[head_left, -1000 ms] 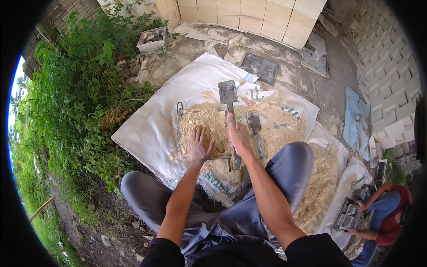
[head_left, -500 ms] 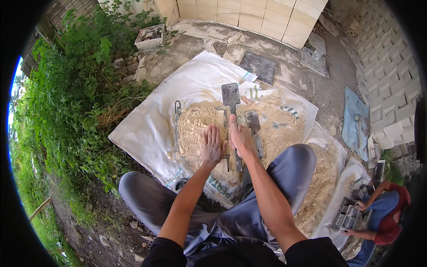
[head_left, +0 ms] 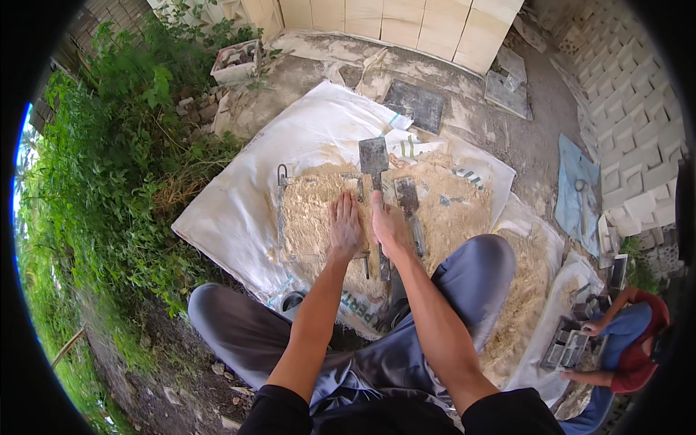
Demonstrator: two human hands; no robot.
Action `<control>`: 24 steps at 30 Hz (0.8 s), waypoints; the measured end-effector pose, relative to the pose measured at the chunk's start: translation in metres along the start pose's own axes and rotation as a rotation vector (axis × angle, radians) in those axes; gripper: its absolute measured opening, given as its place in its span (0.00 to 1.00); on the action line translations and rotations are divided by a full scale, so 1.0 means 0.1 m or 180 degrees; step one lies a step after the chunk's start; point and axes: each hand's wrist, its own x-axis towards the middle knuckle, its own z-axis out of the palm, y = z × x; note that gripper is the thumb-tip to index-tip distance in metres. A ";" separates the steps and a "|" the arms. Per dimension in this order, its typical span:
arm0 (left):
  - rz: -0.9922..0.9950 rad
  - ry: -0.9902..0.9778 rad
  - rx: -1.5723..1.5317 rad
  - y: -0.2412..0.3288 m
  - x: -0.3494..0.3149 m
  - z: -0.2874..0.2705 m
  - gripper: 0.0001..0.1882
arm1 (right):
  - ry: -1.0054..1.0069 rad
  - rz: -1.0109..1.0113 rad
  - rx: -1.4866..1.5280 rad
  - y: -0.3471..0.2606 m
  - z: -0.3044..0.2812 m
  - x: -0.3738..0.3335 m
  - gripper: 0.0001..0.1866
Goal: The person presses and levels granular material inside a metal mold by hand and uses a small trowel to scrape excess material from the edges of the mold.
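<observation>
In front of my knees, pale sandy powder (head_left: 308, 210) fills a square metal frame mould (head_left: 280, 235) with a wire loop at its far left corner. My left hand (head_left: 346, 228) lies flat on the powder near the mould's right side, fingers stretched forward and close together. Just right of it, my right hand (head_left: 389, 223) is wrapped round a long, dark flat tool with a paddle-like end (head_left: 373, 154), the thumb lying along it. That tool lies along the mould's right edge; its part under the hand is hidden. A dark flat piece (head_left: 407, 196) lies in powder beyond my right hand.
A white woven sack (head_left: 239, 196) spreads beneath, with more loose powder (head_left: 453, 206) at right. Dark slabs (head_left: 415, 105) lie beyond. Green plants (head_left: 123, 167) border the left. At lower right a person in a red shirt (head_left: 641, 348) handles a block mould (head_left: 565, 348).
My left hand has slid slightly forward over the powder, fingers now pointing straighter ahead. My right hand keeps its hold on the flat tool. The whole view has shifted a little.
</observation>
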 end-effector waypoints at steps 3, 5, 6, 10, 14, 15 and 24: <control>0.0022 0.0032 -0.0292 -0.08 -0.12 -0.06 0.30 | 0.0013 -0.0150 -0.0376 0.13 -0.03 0.07 0.30; 0.0125 -0.0152 -0.0199 -0.20 -0.21 -0.19 0.30 | 0.0169 -0.0430 -0.0692 0.26 -0.14 0.15 0.29; 0.0109 0.0004 -0.0263 -0.30 -0.27 -0.24 0.28 | 0.0265 -0.0691 -0.0998 0.23 -0.11 0.12 0.28; -0.0256 0.0077 -0.0178 -0.67 -0.57 -0.29 0.30 | 0.0549 -0.1574 -0.1690 -0.04 0.06 -0.30 0.24; -0.0391 0.0144 -0.0487 -0.61 -0.55 -0.32 0.30 | 0.0905 -0.1940 -0.1697 -0.14 0.16 -0.48 0.16; -0.0391 0.0146 -0.0522 -0.59 -0.52 -0.30 0.30 | 0.0980 -0.1992 -0.1666 -0.12 0.21 -0.50 0.13; -0.0625 -0.0003 -0.0557 -0.54 -0.42 -0.33 0.30 | 0.1243 -0.1590 -0.2198 1.15 0.18 -0.35 0.13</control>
